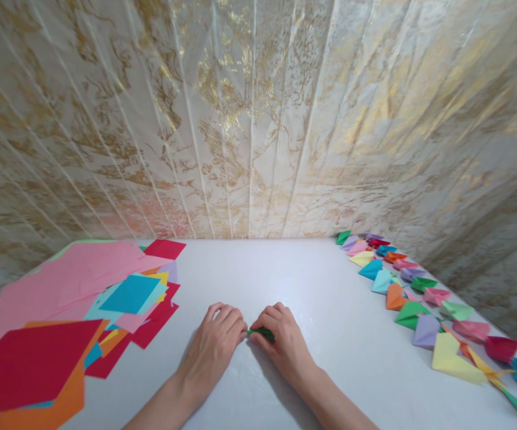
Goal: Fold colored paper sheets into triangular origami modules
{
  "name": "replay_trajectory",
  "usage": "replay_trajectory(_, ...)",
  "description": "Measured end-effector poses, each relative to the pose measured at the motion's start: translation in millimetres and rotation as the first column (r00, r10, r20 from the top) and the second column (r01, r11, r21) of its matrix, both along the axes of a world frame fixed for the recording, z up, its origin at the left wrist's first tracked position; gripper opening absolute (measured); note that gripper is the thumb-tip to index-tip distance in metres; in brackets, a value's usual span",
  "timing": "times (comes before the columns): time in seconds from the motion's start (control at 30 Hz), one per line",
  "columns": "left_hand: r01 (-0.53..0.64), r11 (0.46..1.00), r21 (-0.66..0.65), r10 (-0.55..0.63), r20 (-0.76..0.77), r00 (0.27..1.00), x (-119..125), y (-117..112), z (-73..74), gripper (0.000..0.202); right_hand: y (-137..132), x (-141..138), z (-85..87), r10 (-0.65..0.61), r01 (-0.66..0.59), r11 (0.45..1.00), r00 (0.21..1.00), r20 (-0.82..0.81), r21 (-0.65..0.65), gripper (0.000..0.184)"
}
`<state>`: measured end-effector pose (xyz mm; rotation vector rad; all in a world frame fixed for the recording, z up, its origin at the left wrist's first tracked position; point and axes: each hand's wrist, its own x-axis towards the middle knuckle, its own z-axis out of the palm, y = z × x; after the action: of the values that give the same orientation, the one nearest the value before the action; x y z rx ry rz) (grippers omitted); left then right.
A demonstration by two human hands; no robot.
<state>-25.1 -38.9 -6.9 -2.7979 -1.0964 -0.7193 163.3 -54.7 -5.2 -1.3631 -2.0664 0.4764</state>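
My left hand [213, 346] and my right hand [283, 340] rest side by side on the white table [285, 275], fingers curled and pinched together. Between them lies a small folded green paper [262, 332]. Both hands press on it, the left at its left tip, the right over its right part. Most of the green piece is hidden under my fingers.
A loose pile of coloured square paper sheets [74, 310], pink, red, orange and blue, covers the table's left side. A row of several folded paper shapes [419, 298] runs along the right edge. A gold-and-cream patterned wall covering [258, 119] rises behind the table.
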Motion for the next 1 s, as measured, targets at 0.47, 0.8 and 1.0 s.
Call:
replay_trajectory(0.47, 0.039, 0.999, -0.001, -0.038, 0.057, 0.998, -6, -26, 11.5, 0.014, -11, -6, 2.6, 0.205, -0.207, 0.972, 0.978, 0.025, 0.109, 0.009)
replay_trajectory(0.8, -0.087, 0.935, -0.343, 0.220, 0.370, 0.902, -35, -42, 20.8, 0.022, -17, 83, 51.8, 0.022, 0.009, 0.990, 0.977, -0.211, 0.142, 0.027)
replay_trajectory(1.0, -0.061, 0.944, -0.323, 0.201, 0.419, 0.885, -11, -50, 22.1, 0.025, -48, 47, 37.6, -0.102, -0.004, 0.972, 0.894, -0.435, -0.236, 0.020)
